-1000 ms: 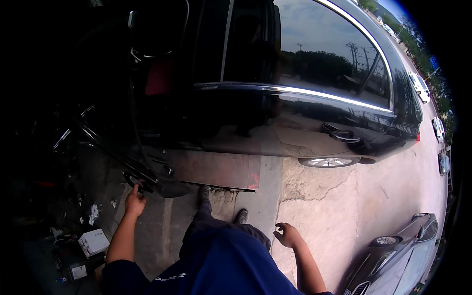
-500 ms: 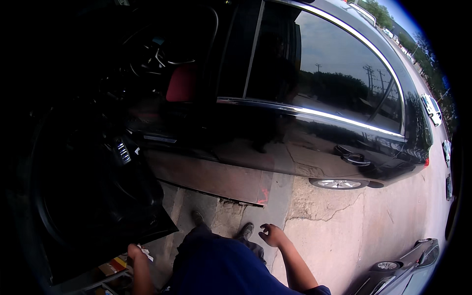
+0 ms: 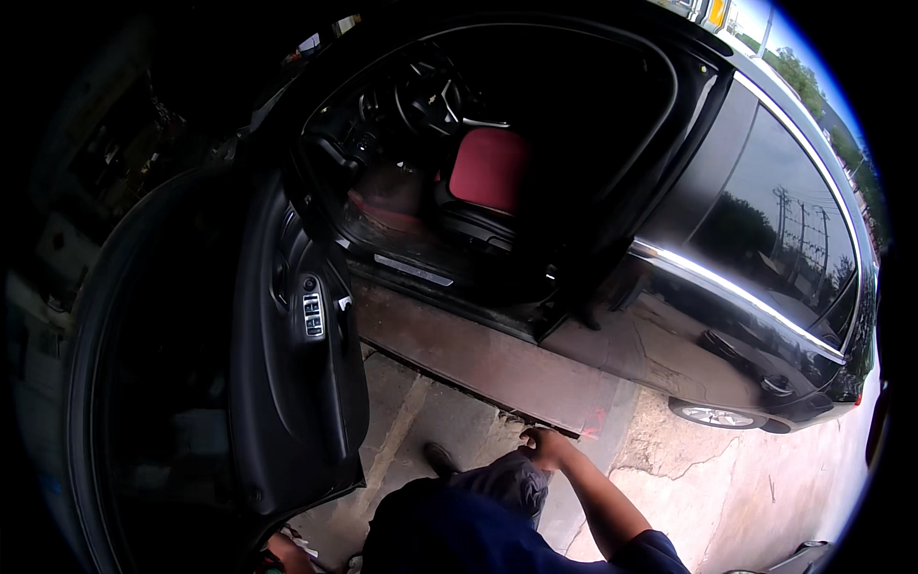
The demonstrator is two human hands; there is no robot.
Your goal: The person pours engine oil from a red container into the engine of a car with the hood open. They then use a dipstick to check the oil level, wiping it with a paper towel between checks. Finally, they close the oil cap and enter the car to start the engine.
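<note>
A black car stands in front of me with its front door point(image 3: 287, 383) swung wide open to my left. Inside I see a red seat point(image 3: 490, 167) and the steering wheel point(image 3: 430, 96). My left hand point(image 3: 282, 553) is low at the picture's bottom edge, just under the door's lower corner, and mostly hidden. My right hand point(image 3: 545, 445) hangs by my raised knee point(image 3: 507, 478) with loosely bent fingers and holds nothing. It is close to the edge of the rusty brown plate point(image 3: 478, 359) under the door sill.
The door's inner panel carries a window switch block point(image 3: 313, 314). The closed rear door has a handle point(image 3: 775, 386), and the rear wheel point(image 3: 712, 415) rests on cracked concrete point(image 3: 727, 488). My shoe point(image 3: 440, 459) is on the grey floor beside the plate.
The car door has swung fully open toward my left, showing the cabin. My left hand dropped lower, out past the door's bottom corner. My right hand rose toward my knee.
</note>
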